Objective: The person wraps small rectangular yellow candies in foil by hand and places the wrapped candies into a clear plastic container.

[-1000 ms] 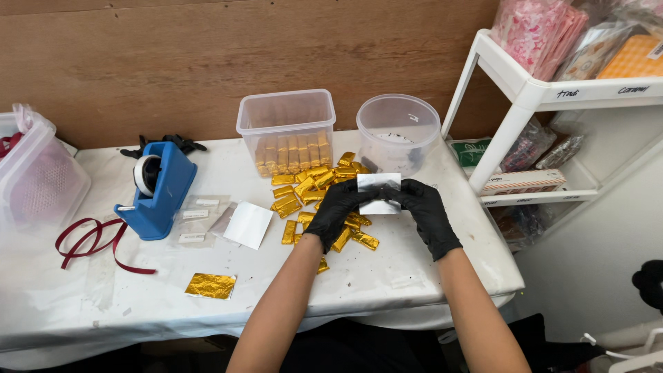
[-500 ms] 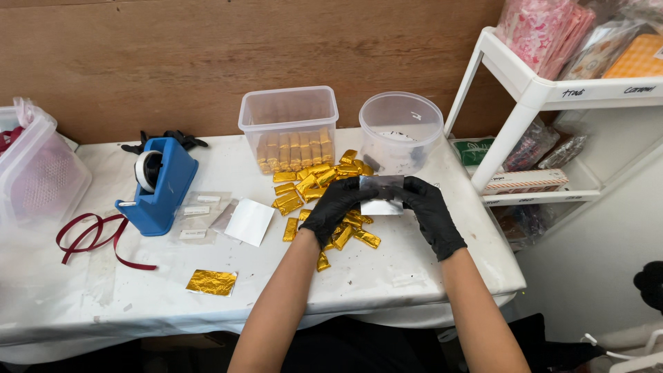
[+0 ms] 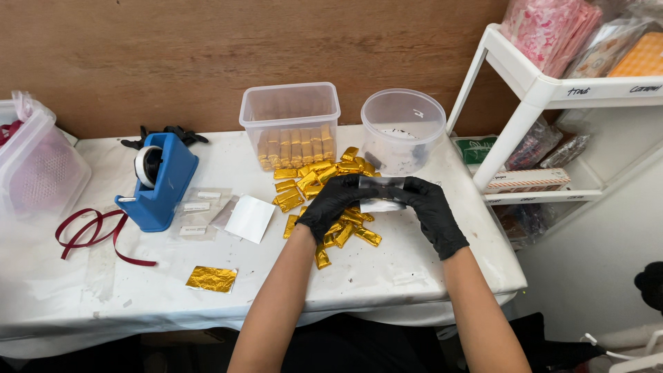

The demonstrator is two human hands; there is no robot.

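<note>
Nearest to the person, a flat gold foil sheet (image 3: 211,278) lies alone on the white table (image 3: 387,276). Above it, the left hand (image 3: 336,205) and the right hand (image 3: 431,213), both in black gloves, grip together a small clear bag (image 3: 380,194), each hand closed on one end. The bag is held just over a pile of gold-wrapped bars (image 3: 324,193). To the left stands a blue tape dispenser (image 3: 163,181). Farther back are a rectangular container (image 3: 291,121) with more bars and a round tub (image 3: 404,128).
</note>
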